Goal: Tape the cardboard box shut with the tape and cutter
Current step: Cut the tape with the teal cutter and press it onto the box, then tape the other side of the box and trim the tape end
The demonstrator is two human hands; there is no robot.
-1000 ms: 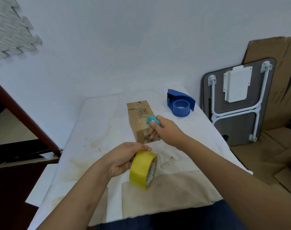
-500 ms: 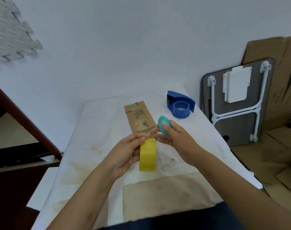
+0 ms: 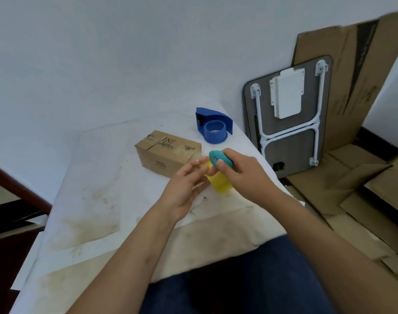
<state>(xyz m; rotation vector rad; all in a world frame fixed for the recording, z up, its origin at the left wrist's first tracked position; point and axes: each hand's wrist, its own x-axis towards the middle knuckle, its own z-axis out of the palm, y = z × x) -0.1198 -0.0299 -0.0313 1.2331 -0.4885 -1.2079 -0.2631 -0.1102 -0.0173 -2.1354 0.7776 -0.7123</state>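
Observation:
A small cardboard box (image 3: 168,152) with black print lies on the white table (image 3: 98,177), its flaps down. Just in front of it, above the table, my left hand (image 3: 184,189) grips a yellow tape roll (image 3: 219,183) from the left side. My right hand (image 3: 243,175) holds a small teal cutter (image 3: 220,158) between thumb and fingers, pressed against the top of the roll. Both hands touch the roll, a little right of the box's near corner.
A blue tape dispenser (image 3: 213,125) stands behind the box near the table's right edge. A folded grey table (image 3: 290,116) leans on the wall at the right, with flattened cardboard sheets (image 3: 363,177) behind it and on the floor.
My view has swung left, so the box now shows its side. Both hands have come together on the roll, and the cutter has moved from the box onto the tape.

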